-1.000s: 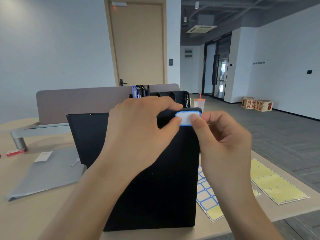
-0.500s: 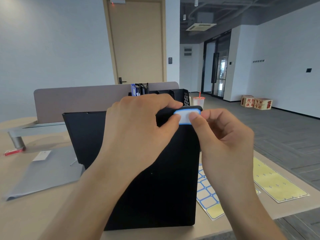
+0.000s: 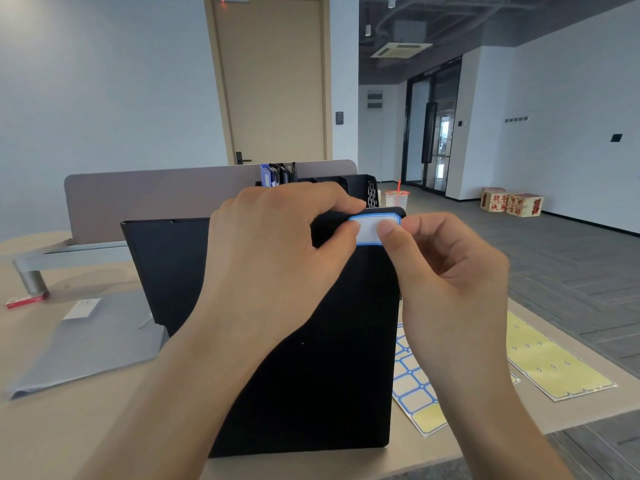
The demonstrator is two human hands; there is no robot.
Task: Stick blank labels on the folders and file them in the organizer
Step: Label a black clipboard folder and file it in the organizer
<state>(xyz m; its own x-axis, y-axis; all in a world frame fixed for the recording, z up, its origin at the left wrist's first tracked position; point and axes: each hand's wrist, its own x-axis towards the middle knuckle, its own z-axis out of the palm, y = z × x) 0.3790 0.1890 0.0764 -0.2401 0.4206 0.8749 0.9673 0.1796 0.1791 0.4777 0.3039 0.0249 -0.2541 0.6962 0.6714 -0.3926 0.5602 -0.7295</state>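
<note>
The blank label (image 3: 370,229) sits at the top right corner of the black folder (image 3: 311,375), which stands tilted on the counter (image 3: 86,427). The left hand (image 3: 277,251) curls over the folder's top edge, thumb on the label; the right hand (image 3: 446,271) presses it with the thumb, fingers curled

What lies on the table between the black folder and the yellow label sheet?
In the head view, a blue-bordered label sheet, partly hidden by the right hand, lies between the black folder and the yellow label sheet.

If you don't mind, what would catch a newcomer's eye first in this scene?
Front and centre, both hands press a blue-bordered blank label onto the top corner of an upright black folder: left hand, right hand. To the right, label sheets lie on the desk.
</note>
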